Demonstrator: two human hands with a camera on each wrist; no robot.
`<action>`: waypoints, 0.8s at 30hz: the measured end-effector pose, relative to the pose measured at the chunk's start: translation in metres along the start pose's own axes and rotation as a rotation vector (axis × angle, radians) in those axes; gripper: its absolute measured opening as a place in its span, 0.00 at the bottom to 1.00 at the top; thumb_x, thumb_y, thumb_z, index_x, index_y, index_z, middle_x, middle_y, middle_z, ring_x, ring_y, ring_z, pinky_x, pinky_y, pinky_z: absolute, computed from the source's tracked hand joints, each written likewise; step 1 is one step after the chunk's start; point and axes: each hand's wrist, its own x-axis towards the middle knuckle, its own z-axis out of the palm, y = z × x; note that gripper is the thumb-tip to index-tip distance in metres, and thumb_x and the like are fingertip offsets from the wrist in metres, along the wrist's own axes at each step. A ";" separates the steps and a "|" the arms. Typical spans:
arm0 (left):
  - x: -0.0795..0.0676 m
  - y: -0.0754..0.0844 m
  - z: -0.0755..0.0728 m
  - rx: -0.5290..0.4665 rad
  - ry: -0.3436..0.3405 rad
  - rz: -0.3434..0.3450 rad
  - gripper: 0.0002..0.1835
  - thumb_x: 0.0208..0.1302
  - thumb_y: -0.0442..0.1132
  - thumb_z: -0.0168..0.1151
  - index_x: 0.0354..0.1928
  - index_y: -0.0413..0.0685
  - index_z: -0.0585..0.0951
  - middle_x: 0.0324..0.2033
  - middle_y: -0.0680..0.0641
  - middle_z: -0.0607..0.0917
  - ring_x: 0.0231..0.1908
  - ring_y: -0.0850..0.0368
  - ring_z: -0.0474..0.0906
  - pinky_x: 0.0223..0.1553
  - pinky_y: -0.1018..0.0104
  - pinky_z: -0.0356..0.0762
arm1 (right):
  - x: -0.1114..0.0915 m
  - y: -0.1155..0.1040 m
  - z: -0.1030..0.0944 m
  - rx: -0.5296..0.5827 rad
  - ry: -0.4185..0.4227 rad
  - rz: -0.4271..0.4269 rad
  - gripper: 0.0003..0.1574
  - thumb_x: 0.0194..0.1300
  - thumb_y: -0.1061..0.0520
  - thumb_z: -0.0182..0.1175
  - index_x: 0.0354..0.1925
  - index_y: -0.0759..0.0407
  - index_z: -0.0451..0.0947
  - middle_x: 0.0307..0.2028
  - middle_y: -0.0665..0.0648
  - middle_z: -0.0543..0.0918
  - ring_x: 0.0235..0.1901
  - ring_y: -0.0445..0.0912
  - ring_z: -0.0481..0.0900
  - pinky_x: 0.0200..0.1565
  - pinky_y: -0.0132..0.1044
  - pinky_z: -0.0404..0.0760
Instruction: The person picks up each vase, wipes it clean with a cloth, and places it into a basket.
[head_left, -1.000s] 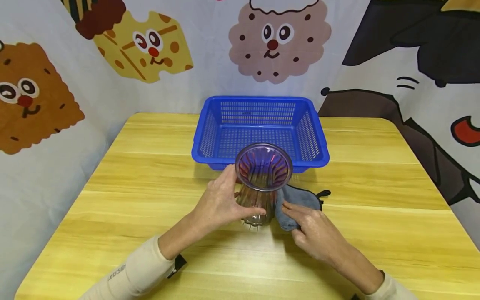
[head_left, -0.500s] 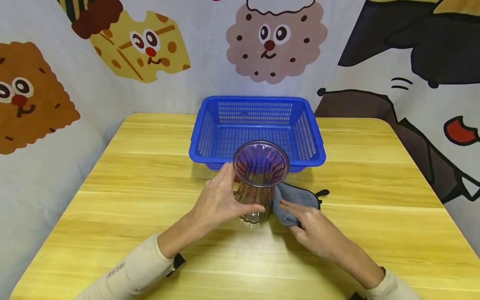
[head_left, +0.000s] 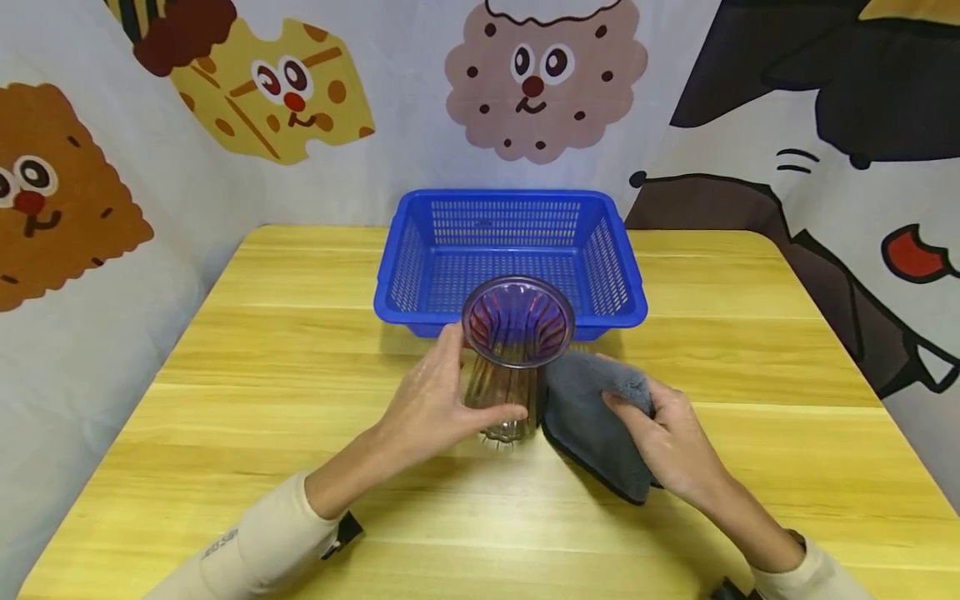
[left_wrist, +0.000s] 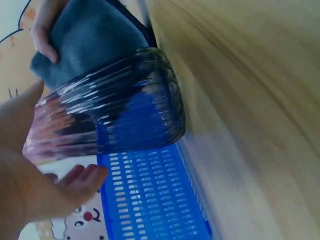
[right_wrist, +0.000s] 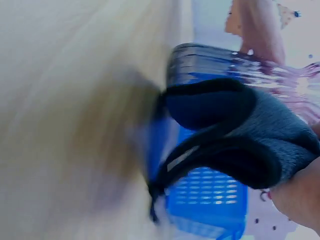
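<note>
A ribbed clear glass vase [head_left: 504,387] with a flared, purple-tinted mouth stands upright on the wooden table, in front of the basket. From the left side, my left hand [head_left: 420,412] holds it, thumb across the front and the other fingers partly hidden behind the glass. Bunched in my right hand [head_left: 682,442] is a grey cleaning cloth [head_left: 596,421] with a black edge, pinched between thumb and fingers. Its near part hangs down beside the vase's right side. In the right wrist view the folded cloth [right_wrist: 275,130] overlaps the vase.
Right behind the vase sits a blue perforated plastic basket [head_left: 510,197] with nothing in it. The wooden table [head_left: 285,333] reaches to a white cloth backdrop [head_left: 405,100] printed with cartoon food faces.
My right hand has moved right and shifted its hold; the cloth, earlier pressed to the vase's side, is now lifted and spread with its lower edge toward me. The left hand keeps its hold.
</note>
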 end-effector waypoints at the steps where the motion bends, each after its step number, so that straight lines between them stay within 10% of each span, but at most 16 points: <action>1: 0.001 0.000 -0.002 -0.042 -0.035 0.024 0.58 0.51 0.60 0.79 0.78 0.54 0.56 0.71 0.47 0.67 0.67 0.50 0.67 0.65 0.45 0.72 | -0.001 -0.004 -0.001 0.014 0.049 -0.002 0.19 0.75 0.62 0.58 0.61 0.66 0.79 0.51 0.61 0.85 0.49 0.44 0.83 0.46 0.26 0.83; 4: 0.003 -0.004 -0.007 -0.187 -0.137 0.070 0.51 0.60 0.49 0.76 0.80 0.59 0.55 0.76 0.52 0.60 0.74 0.54 0.56 0.72 0.45 0.58 | -0.001 -0.013 -0.003 0.072 0.159 -0.013 0.14 0.74 0.64 0.58 0.54 0.69 0.81 0.43 0.57 0.87 0.38 0.42 0.85 0.37 0.28 0.86; 8: 0.006 -0.006 -0.009 -0.315 -0.187 0.062 0.45 0.62 0.39 0.75 0.77 0.56 0.62 0.71 0.52 0.70 0.69 0.56 0.65 0.71 0.50 0.64 | 0.002 -0.022 0.001 0.145 0.203 -0.039 0.15 0.75 0.66 0.57 0.55 0.71 0.80 0.41 0.52 0.87 0.35 0.43 0.86 0.34 0.31 0.87; 24: 0.011 -0.009 -0.006 -0.378 -0.149 0.093 0.42 0.54 0.30 0.79 0.71 0.44 0.71 0.66 0.48 0.75 0.66 0.51 0.70 0.63 0.62 0.74 | 0.008 -0.029 0.024 0.182 0.033 -0.198 0.29 0.74 0.70 0.54 0.69 0.55 0.75 0.64 0.53 0.78 0.60 0.46 0.78 0.57 0.30 0.80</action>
